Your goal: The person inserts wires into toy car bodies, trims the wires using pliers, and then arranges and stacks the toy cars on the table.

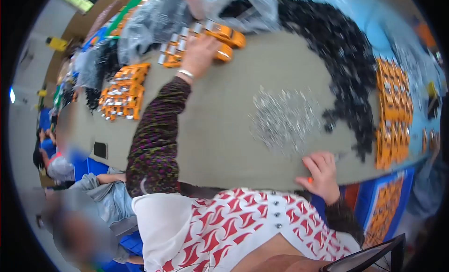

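My left hand reaches to the far side of the table, its fingers over an orange toy car in a cluster of such cars. The fingers look closed on one of them, though the hand partly hides the grip. My right hand rests near the front edge with bent fingers and the thumb apart. A small orange-red spot shows by its thumb, and a thin grey tip sticks out beyond the fingers; what it holds is unclear. Beyond this hand lies a pile of small silver metal pins.
Black small parts form a long heap along the right and far side. Orange cars stand in rows at the right and left. Clear plastic bags lie at the back. A dark phone and a co-worker's arm are at the left.
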The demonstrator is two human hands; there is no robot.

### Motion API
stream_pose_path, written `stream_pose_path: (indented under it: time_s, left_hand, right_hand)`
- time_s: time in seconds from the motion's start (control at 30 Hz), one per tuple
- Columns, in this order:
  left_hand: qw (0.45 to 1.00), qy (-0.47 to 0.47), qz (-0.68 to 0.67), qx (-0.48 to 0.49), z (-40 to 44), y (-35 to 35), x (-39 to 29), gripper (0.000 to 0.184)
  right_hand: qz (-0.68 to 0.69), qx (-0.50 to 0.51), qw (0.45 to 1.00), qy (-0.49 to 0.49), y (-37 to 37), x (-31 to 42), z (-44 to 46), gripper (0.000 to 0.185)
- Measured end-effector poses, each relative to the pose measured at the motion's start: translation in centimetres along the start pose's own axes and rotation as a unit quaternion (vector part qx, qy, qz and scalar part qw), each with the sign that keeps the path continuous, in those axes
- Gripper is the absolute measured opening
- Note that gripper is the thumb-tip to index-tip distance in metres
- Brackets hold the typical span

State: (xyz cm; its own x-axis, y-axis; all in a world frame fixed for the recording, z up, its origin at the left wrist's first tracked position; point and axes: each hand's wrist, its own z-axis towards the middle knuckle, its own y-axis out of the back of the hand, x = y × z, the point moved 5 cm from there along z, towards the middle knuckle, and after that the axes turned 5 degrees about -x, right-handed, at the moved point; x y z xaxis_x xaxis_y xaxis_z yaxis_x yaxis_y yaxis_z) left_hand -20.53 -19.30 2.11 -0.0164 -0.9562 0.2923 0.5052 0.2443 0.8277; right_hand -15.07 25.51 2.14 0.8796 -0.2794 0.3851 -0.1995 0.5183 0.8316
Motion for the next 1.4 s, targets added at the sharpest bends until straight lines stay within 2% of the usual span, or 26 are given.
stream_pose_path:
  time_s: [0.03, 0.13, 0.2, 0.23, 0.27, 0.3, 0.33, 0.37, 0.43, 0.47, 0.53, 0.7, 0.83, 0.97, 1.1, 1.2, 1.37, 1.4]
  left_hand:
    - [0.999, 0.002, -0.032, -0.023, -0.5, -0.2, 0.3, 0.038]
    - [0.995, 0.077, 0.031, -0.057, -0.8, 7.0, -2.2, 0.051]
    - [0.991, 0.113, 0.031, -0.065, -2.8, 9.0, -3.6, 0.053]
    - [0.941, 0.235, -0.234, -0.062, -4.1, 9.3, -3.4, 0.048]
    - [0.810, 0.337, -0.477, -0.055, -5.6, 9.2, -3.7, 0.044]
    - [0.808, 0.339, -0.479, -0.054, -6.8, 9.9, -4.9, 0.044]
    - [0.645, 0.397, -0.653, 0.005, -8.4, 9.3, -6.9, 0.040]
    - [0.442, 0.429, -0.785, 0.062, -9.7, 9.0, -9.4, 0.038]
    - [0.290, 0.452, -0.837, 0.105, -10.9, 9.5, -14.3, 0.040]
    - [0.289, 0.450, -0.839, 0.101, -11.2, 9.6, -15.9, 0.040]
    - [0.249, 0.480, -0.828, 0.146, -12.0, 9.2, -18.8, 0.044]
    - [0.261, 0.452, -0.843, 0.133, -12.1, 8.8, -21.5, 0.044]
    - [0.248, 0.464, -0.842, 0.118, -11.7, 9.1, -22.2, 0.043]
    - [0.249, 0.468, -0.843, 0.095, -11.0, 8.9, -22.2, 0.042]
    - [0.292, 0.474, -0.828, 0.073, -10.9, 9.0, -22.1, 0.041]
    - [0.323, 0.483, -0.814, 0.013, -10.0, 9.5, -22.2, 0.041]
    - [0.326, 0.466, -0.823, -0.006, -10.1, 9.7, -23.0, 0.038]
    - [0.329, 0.461, -0.824, -0.001, -10.1, 9.9, -23.1, 0.039]
  right_hand:
    - [0.003, -0.001, 1.000, 0.004, 0.2, -0.2, 0.1, 0.056]
    - [0.008, 0.024, 0.999, -0.020, 0.0, -0.4, -0.1, 0.059]
    - [0.047, -0.003, 0.999, 0.002, 0.9, 0.1, 0.6, 0.048]
    - [0.046, 0.001, 0.999, -0.001, 0.7, -0.5, 0.7, 0.048]
    - [0.061, -0.017, 0.998, -0.009, 0.4, -1.2, 0.7, 0.042]
    - [0.075, -0.035, 0.996, -0.017, 0.1, -1.8, 0.6, 0.037]
    - [0.090, -0.054, 0.994, -0.023, 0.1, -2.3, 0.9, 0.032]
    - [0.088, -0.053, 0.995, -0.021, 0.0, -2.7, 1.8, 0.032]
    - [0.032, -0.097, 0.994, 0.026, 0.4, -3.0, 4.1, 0.021]
    - [0.030, -0.096, 0.994, 0.030, 0.0, -3.5, 5.1, 0.021]
    - [-0.005, -0.112, 0.994, -0.008, -0.9, -5.1, 7.1, 0.017]
    - [-0.029, -0.089, 0.994, -0.062, -3.8, -6.7, 8.6, 0.012]
    - [-0.022, -0.105, 0.990, -0.094, -4.6, -6.9, 8.7, 0.010]
    - [0.016, -0.114, 0.989, -0.091, -3.9, -6.4, 8.7, 0.006]
    - [0.140, -0.140, 0.979, -0.047, -0.9, -2.8, 9.2, 0.007]
    - [0.328, -0.083, 0.929, -0.152, -1.0, -0.4, 8.8, 0.009]
    - [0.334, -0.099, 0.928, -0.136, -2.8, 2.5, 8.7, 0.010]
    - [0.284, -0.125, 0.945, -0.101, -2.7, 3.0, 8.8, 0.010]
